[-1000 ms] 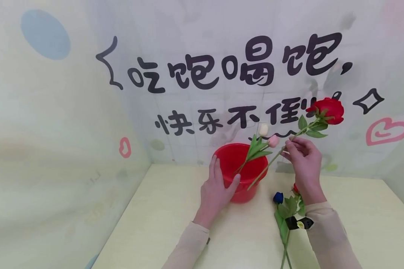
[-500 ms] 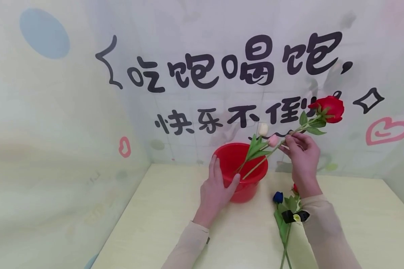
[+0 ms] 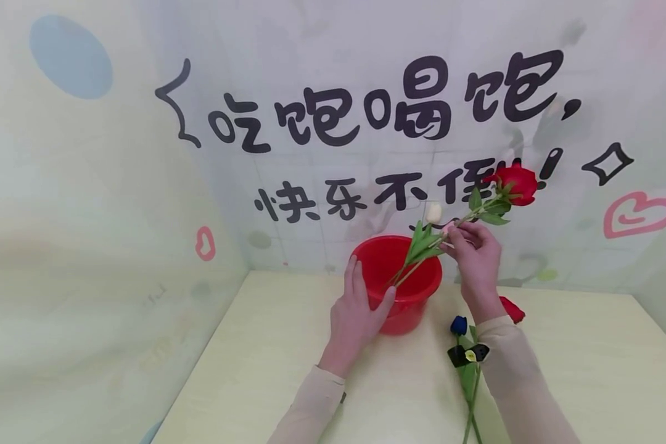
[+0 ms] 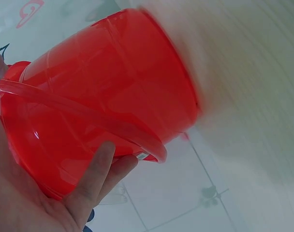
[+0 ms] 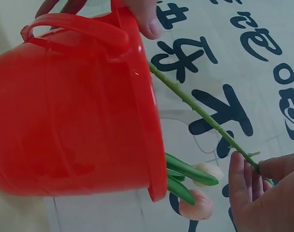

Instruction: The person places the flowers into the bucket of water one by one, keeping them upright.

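Note:
A red plastic bucket (image 3: 402, 317) stands upright on the table. My left hand (image 3: 355, 320) grips its left side, with the thumb at the near rim and the other fingers spread along the outer wall, as the left wrist view shows. My right hand (image 3: 480, 265) pinches the stem of a red rose (image 3: 517, 183) between thumb and fingers; the bloom points up to the right. The rose stem (image 5: 205, 113) slants down past the rim into the bucket, its end hidden. A white tulip (image 3: 434, 213) and a pink tulip (image 5: 196, 205) lean out of the bucket beside it.
Right of the bucket, a blue flower (image 3: 459, 325) and another red flower (image 3: 513, 309) lie on the pale table (image 3: 244, 370), partly under my right forearm. A black strap device (image 3: 468, 355) is at that wrist. A printed wall covering (image 3: 311, 55) rises behind the table.
My right hand has moved left and slightly down with the red rose, and its stem end has gone over the rim into the bucket. The left hand has stayed on the bucket.

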Demonstrator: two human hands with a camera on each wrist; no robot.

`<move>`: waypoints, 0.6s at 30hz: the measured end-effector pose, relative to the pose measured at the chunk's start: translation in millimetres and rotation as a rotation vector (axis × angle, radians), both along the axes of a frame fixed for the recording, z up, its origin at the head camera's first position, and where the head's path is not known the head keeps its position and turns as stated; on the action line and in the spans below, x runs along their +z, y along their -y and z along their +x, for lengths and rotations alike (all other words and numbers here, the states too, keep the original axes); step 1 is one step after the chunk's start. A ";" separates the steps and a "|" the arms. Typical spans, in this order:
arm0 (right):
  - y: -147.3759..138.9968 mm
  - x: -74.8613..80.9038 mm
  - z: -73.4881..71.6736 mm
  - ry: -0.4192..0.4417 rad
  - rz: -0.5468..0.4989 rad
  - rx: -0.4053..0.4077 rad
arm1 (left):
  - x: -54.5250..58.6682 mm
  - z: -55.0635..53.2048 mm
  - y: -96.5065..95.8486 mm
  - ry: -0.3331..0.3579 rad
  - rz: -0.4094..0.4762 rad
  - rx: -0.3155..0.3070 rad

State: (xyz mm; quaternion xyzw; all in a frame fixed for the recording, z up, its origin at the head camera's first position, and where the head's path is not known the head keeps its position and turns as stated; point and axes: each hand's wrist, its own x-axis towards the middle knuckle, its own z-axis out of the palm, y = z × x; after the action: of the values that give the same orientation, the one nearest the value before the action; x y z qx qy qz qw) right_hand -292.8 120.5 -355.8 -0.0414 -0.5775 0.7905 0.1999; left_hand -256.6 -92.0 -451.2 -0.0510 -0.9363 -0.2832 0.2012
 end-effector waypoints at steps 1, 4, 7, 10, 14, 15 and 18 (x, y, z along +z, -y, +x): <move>1.0 -1.0 -0.3 0.003 0.005 0.002 | 0.2 -0.1 -0.1 -0.003 0.001 -0.002; 4.3 -5.0 -1.6 0.010 0.024 0.013 | 0.4 -0.3 -0.2 -0.007 -0.001 -0.005; 7.2 -9.3 -2.7 0.019 0.058 0.025 | -0.3 -0.4 -0.4 -0.006 -0.001 -0.008; 10.9 -13.2 -4.1 0.035 0.116 0.026 | -1.9 -0.1 -0.6 0.004 0.016 -0.012; 16.3 -17.5 -4.9 0.048 0.142 0.038 | -2.8 0.4 0.0 0.009 0.025 -0.014; 17.5 -18.5 -4.9 0.045 0.141 0.045 | -2.5 0.5 0.2 0.006 0.024 -0.014; 20.0 -21.3 -4.5 0.035 0.135 0.058 | -1.3 -0.3 0.4 -0.003 0.014 -0.021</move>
State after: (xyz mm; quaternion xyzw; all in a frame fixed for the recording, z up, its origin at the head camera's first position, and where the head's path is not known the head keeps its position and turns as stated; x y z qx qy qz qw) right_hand -297.3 100.4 -377.1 -0.0246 -0.6338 0.7544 0.1692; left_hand -256.9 -92.4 -452.5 -0.0598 -0.9334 -0.2919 0.1999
